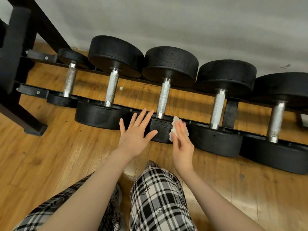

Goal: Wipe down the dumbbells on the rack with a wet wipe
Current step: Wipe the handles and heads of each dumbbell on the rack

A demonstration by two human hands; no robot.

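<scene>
Five black dumbbells lie side by side on a low black rack (pixel 230 112) that runs along a grey wall (pixel 183 22) over a wooden floor (pixel 50 155). Each one has a knurled silver handle and thick round ends, with the far ends toward 12 o'clock and the near ends toward 6 o'clock.

The middle dumbbell (pixel 164 97) is the one being worked on. The left hand (pixel 135 132) is open flat, fingers spread and straight, lying over the left part of its near end, with the fingertips reaching toward 12 o'clock, close to the foot of the handle. The right hand (pixel 182 144) is at 3 o'clock from the left hand, a little apart from it. Its fingers are nearly straight and press a crumpled white wet wipe (pixel 175 129) against the right edge of the same near end; the wipe shows above and to the left of the fingers.

At 9 o'clock from the middle dumbbell lie a large dumbbell (pixel 111 90) and then a small dumbbell (pixel 70 79) near the rack's end. At 3 o'clock lie another dumbbell (pixel 218 107) and the biggest dumbbell (pixel 276 120), partly cut off by the frame edge. A dark frame (pixel 15 47) stands at 10 o'clock. Black-and-white plaid trousers (pixel 158 197) fill the 6 o'clock area.
</scene>
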